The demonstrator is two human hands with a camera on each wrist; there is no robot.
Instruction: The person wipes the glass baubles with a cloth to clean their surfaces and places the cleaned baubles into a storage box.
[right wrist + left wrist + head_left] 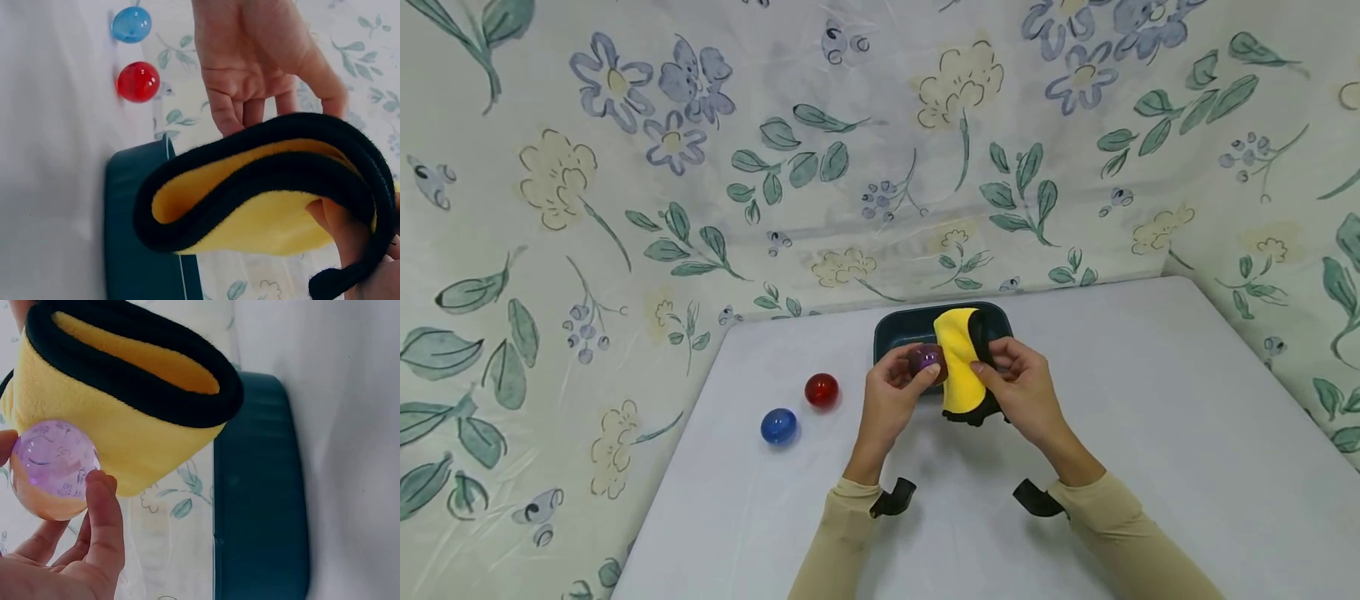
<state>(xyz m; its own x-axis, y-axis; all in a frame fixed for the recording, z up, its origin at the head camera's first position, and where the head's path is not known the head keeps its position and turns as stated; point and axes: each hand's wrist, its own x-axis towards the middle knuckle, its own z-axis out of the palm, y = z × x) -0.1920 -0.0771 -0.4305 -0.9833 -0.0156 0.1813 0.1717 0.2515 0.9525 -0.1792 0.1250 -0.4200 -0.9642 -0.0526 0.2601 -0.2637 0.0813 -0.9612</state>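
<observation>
My left hand point(891, 387) pinches a clear purple ball point(55, 469) between thumb and fingers. Folded in my right hand point(1026, 387) is a yellow cloth point(961, 354) with a black border; the right thumb lies on its yellow face. In the left wrist view the ball overlaps the cloth's yellow side. Both hands are raised over the front of a dark teal tub point(891, 325), whose inside is partly hidden by the hands and cloth.
A clear red ball point(822, 391) and a clear blue ball point(778, 426) lie on the white table point(730, 500) left of the tub. A flower-patterned sheet point(700, 208) hangs behind the table and along its sides.
</observation>
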